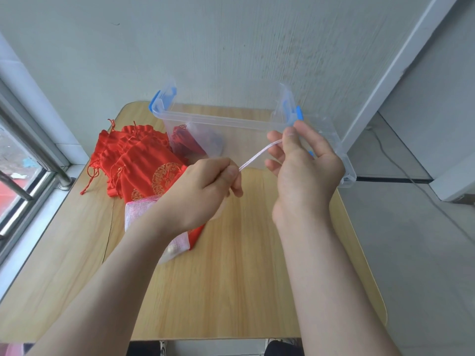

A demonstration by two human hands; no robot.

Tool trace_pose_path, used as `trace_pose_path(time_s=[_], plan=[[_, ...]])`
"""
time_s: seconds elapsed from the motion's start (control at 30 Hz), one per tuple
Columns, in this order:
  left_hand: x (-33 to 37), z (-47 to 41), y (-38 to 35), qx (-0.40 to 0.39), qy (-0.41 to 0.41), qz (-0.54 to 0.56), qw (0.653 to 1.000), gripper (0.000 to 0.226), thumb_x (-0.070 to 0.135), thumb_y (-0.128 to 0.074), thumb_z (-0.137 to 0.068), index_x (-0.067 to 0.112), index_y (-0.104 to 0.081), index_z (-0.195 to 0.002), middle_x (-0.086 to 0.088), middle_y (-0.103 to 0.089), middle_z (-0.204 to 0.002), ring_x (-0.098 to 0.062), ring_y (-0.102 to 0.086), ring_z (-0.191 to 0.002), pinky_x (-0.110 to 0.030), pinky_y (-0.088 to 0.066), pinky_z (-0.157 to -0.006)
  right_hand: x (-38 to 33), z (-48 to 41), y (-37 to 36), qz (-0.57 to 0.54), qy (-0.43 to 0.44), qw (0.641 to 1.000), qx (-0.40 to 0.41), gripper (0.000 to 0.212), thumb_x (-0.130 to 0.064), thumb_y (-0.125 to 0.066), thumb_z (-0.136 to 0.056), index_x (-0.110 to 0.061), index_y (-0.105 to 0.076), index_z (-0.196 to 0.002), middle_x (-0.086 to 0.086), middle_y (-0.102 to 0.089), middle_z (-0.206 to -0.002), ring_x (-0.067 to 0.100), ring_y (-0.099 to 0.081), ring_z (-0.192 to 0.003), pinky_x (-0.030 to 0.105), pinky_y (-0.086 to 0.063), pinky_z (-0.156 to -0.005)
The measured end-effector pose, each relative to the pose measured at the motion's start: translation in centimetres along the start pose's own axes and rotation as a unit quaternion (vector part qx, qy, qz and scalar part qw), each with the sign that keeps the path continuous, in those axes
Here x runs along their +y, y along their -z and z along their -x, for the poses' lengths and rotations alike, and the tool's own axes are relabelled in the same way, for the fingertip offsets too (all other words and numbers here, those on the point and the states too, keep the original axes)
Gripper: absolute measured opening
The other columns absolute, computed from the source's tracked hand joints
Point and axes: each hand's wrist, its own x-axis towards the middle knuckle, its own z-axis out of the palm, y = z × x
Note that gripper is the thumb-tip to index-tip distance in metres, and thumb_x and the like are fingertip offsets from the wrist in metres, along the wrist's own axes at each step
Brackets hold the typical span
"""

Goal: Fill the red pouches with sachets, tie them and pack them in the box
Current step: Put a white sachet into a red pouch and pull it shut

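A pale pink ribbon point(258, 155) is stretched taut between my hands above the table. My left hand point(205, 188) pinches its lower end and my right hand point(303, 163) pinches its upper end. Under my left wrist lie white mesh sachets point(136, 211) with a red pouch point(196, 235) partly hidden beneath them. A pile of several red drawstring pouches point(138, 160) with gold prints sits at the left. Behind my hands stands the clear plastic box point(221, 119) with blue latches, holding a red pouch point(183, 141) in its left end.
The wooden table point(231, 278) has rounded corners and stands against a grey wall. A window with a metal rail point(38, 155) runs along the left. The box's clear lid point(341, 160) lies at the right, overhanging the table edge.
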Motion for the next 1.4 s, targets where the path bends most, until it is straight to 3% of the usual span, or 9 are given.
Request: trace_pose_path(time_s=[0.17,0.3,0.47,0.57,0.7,0.87,1.03,1.3,1.4], plan=[[0.1,-0.1,-0.4,0.003,-0.001,0.014,1.000,0.024,0.025,-0.060,-0.108,0.022,-0.080,-0.093,0.008,-0.078,-0.088,-0.003,-0.073,-0.089,-0.022,-0.055,-0.083,0.4,-0.6,0.0,-0.020,-0.031,0.996,-0.083,0.028,0.002,-0.071,-0.099,-0.008,-0.072,-0.125,0.008,-0.082,-0.104,0.015,-0.078,-0.090,0.029,-0.063,-0.081],[0.2,-0.2,-0.3,0.061,0.042,0.105,0.992,0.022,0.025,-0.064,-0.107,0.017,-0.081,-0.096,0.012,-0.072,-0.067,0.005,-0.060,-0.054,-0.009,-0.041,-0.056,0.8,-0.6,0.3,0.040,-0.071,0.983,-0.161,0.043,0.007,-0.076,-0.089,-0.021,-0.077,-0.121,0.002,-0.078,-0.122,0.005,-0.074,-0.111,0.031,-0.057,-0.104],[-0.5,-0.4,0.2,0.072,0.046,0.199,0.976,0.029,0.027,-0.061,-0.109,0.009,-0.081,-0.096,-0.028,-0.076,-0.086,-0.048,-0.072,-0.094,-0.061,-0.056,-0.098,1.4,-0.3,0.4,0.156,-0.100,0.967,-0.174,0.033,0.008,-0.077,-0.083,-0.017,-0.081,-0.105,-0.001,-0.080,-0.099,0.005,-0.076,-0.092,0.021,-0.054,-0.077],[-0.8,-0.4,0.2,0.075,0.079,0.221,0.969,0.024,0.020,-0.061,-0.108,0.005,-0.080,-0.106,-0.026,-0.078,-0.099,-0.042,-0.074,-0.104,-0.053,-0.060,-0.100,1.5,-0.3,0.5,0.205,-0.086,0.955,-0.195,0.033,0.005,-0.079,-0.083,-0.017,-0.081,-0.108,-0.002,-0.081,-0.100,-0.004,-0.073,-0.082,0.009,-0.049,-0.062],[-1.0,-0.5,0.2,0.050,0.074,0.167,0.982,0.022,0.023,-0.062,-0.108,0.015,-0.082,-0.104,-0.015,-0.080,-0.098,-0.035,-0.076,-0.099,-0.052,-0.062,-0.095,1.4,-0.6,0.5,0.279,-0.083,0.940,-0.177,0.007,-0.020,-0.074,-0.095,-0.019,-0.081,-0.094,-0.007,-0.081,-0.083,0.003,-0.073,-0.075,0.020,-0.050,-0.067],[-0.4,-0.1,0.1,-0.008,0.024,0.050,0.998,0.029,0.021,-0.061,-0.108,0.031,-0.077,-0.086,-0.011,-0.063,-0.071,-0.033,-0.060,-0.066,-0.048,-0.053,-0.067,1.9,-0.7,0.8,0.372,-0.133,0.900,-0.185,0.038,-0.055,-0.081,-0.088,-0.017,-0.081,-0.085,-0.012,-0.074,-0.072,-0.002,-0.053,-0.042,0.023,-0.041,-0.058],[-0.4,-0.1,0.3,0.008,0.054,0.030,0.998,0.025,0.027,-0.064,-0.106,0.029,-0.080,-0.086,0.002,-0.045,-0.057,-0.011,-0.035,-0.052,-0.025,-0.031,-0.053,2.5,-1.1,0.7,0.298,-0.166,0.924,-0.171,0.020,-0.034,-0.087,-0.089,-0.018,-0.081,-0.098,-0.010,-0.071,-0.067,0.003,-0.052,-0.044,0.027,-0.041,-0.058],[-0.4,-0.2,0.8,0.086,0.163,0.121,0.975,0.019,0.023,-0.063,-0.105,0.015,-0.079,-0.097,-0.008,-0.078,-0.072,-0.025,-0.045,-0.052,-0.034,-0.042,-0.056,1.9,-1.6,0.5,0.189,-0.156,0.959,-0.144,0.006,-0.016,-0.074,-0.099,-0.013,-0.076,-0.095,-0.009,-0.059,-0.054,0.016,-0.057,-0.061,0.028,-0.045,-0.055],[0.1,-0.3,1.0,0.108,0.193,0.225,0.949,0.022,0.017,-0.056,-0.109,0.008,-0.076,-0.106,-0.011,-0.080,-0.085,-0.023,-0.070,-0.059,-0.036,-0.063,-0.062,1.7,-1.5,0.6,0.213,-0.149,0.953,-0.152,0.006,-0.014,-0.073,-0.098,-0.013,-0.078,-0.095,-0.009,-0.062,-0.058,0.015,-0.060,-0.062,0.026,-0.044,-0.053]])
